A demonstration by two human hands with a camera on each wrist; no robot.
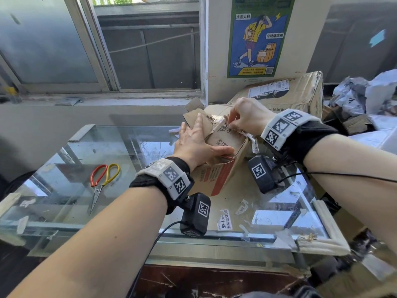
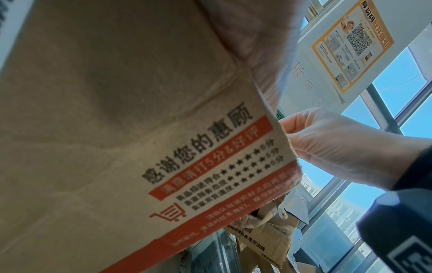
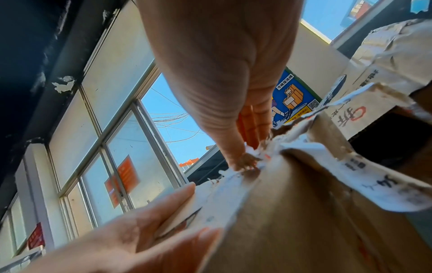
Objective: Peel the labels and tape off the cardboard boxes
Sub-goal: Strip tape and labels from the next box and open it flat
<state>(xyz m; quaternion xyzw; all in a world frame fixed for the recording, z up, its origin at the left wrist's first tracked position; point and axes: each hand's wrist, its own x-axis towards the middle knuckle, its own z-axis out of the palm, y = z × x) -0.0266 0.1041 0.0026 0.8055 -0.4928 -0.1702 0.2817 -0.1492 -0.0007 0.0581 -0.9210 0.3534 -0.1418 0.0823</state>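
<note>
A small brown cardboard box [image 1: 221, 166] with orange print stands on the glass table [image 1: 64, 190]. My left hand [image 1: 199, 134] lies flat on its top flaps, fingers straight, thumb along the front top edge. My right hand [image 1: 233, 123] pinches a torn white label [image 1: 240, 131] on the box top; a loose strip [image 1: 254, 145] of it hangs off the right corner. The right wrist view shows the fingertips [image 3: 245, 160] nipping the ragged label [image 3: 350, 166] against the cardboard, with the left hand [image 3: 149, 221] below. In the left wrist view the box's printed side [image 2: 210, 166] fills the frame.
Red-and-yellow scissors [image 1: 103, 181] lie left on the glass. Peeled label scraps [image 1: 224, 219] are stuck to the glass near the front. A bigger box [image 1: 300, 93] with a shipping label [image 1: 268, 87] sits behind, grey plastic mailers [image 1: 365, 93] to its right. A wall and window rise behind.
</note>
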